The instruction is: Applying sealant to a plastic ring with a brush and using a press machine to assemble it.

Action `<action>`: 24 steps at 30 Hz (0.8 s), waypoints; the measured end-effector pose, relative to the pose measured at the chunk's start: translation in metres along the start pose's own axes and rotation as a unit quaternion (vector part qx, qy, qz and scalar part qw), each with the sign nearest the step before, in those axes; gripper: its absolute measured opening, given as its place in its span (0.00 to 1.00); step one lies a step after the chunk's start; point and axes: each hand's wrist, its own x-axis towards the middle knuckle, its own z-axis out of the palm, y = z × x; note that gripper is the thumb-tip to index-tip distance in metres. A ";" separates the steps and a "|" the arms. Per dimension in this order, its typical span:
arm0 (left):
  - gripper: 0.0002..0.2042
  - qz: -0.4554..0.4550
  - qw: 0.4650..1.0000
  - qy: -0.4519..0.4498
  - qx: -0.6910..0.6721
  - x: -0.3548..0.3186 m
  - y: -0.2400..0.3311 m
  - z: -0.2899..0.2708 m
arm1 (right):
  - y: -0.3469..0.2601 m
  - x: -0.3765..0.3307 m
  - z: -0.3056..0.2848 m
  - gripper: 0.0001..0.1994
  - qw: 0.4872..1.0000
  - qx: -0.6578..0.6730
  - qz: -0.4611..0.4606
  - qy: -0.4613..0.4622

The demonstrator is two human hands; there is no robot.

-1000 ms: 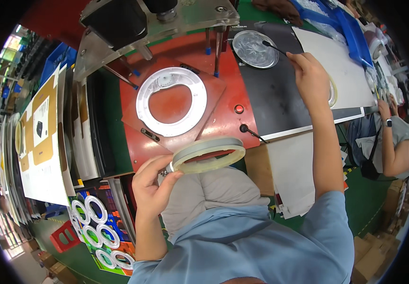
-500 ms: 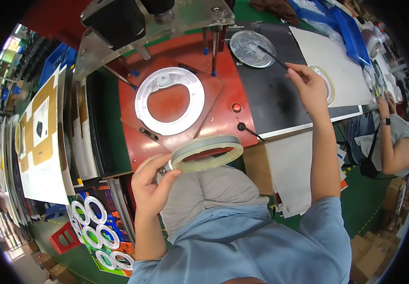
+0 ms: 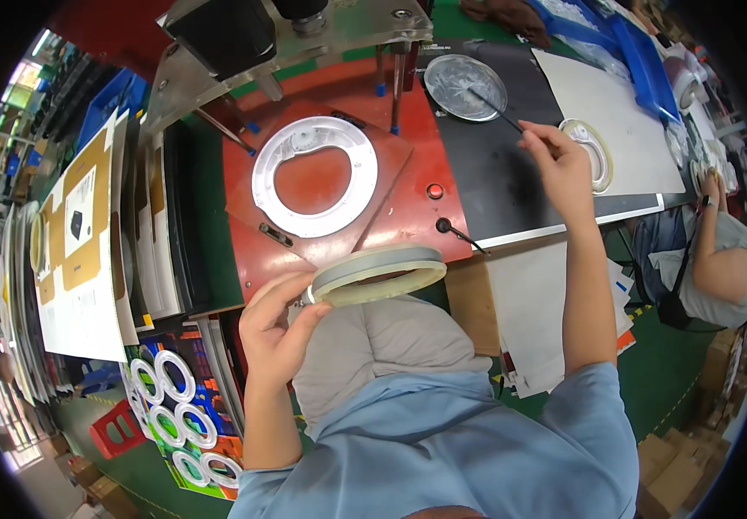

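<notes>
Green tabletop (image 3: 448,22) shows beyond a red machine base (image 3: 430,156) in a crowded workshop. Over the lap, off the near edge of that base, the left hand (image 3: 274,333) pinches a pale ring (image 3: 378,263) with a grey band, tilted, between thumb and fingers. This grip matches a second ago. What differs is the right hand (image 3: 559,164): its fingertips clasp a black stick (image 3: 503,114), and it sits nearer the black mat's (image 3: 512,195) front edge than before. The stick's end has shifted from the right side of the round dish (image 3: 490,76) to about its middle, amid whitish smears, so the stick's work appears to remain in the dish while the ring waits. Contact there cannot be told. Uncovered by that move, another ring (image 3: 606,160) lies at the white sheet's (image 3: 646,164) left edge. Farther left, a white ring (image 3: 364,182) lies on the base.
</notes>
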 end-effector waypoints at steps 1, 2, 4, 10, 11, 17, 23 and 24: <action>0.19 -0.003 1.000 0.006 -0.007 0.000 0.003 0.000 | -0.008 -0.001 -0.006 0.12 0.993 0.084 0.081 -0.013; 0.19 -0.004 1.000 0.012 -0.008 0.000 0.007 -0.002 | -0.019 -0.002 -0.011 0.13 0.973 0.166 0.158 -0.028; 0.19 0.049 0.998 -0.025 0.035 0.001 0.020 -0.005 | -0.034 -0.015 -0.019 0.15 0.969 0.198 0.143 -0.038; 0.17 0.217 0.969 -0.005 0.119 0.008 0.052 -0.012 | -0.065 -0.051 -0.046 0.14 0.957 0.271 0.085 -0.062; 0.17 0.241 0.962 0.003 0.128 0.010 0.054 -0.012 | -0.068 -0.055 -0.048 0.14 0.956 0.273 0.085 -0.066; 0.19 0.312 0.935 0.015 0.170 0.019 0.071 -0.016 | -0.089 -0.069 -0.060 0.13 0.939 0.315 0.000 -0.136; 0.21 0.333 0.924 -0.013 0.185 0.021 0.078 -0.018 | -0.113 -0.072 -0.065 0.12 0.944 0.274 -0.082 -0.168; 0.21 0.328 0.925 -0.012 0.189 0.022 0.077 -0.019 | -0.119 -0.072 -0.065 0.12 0.945 0.259 -0.087 -0.180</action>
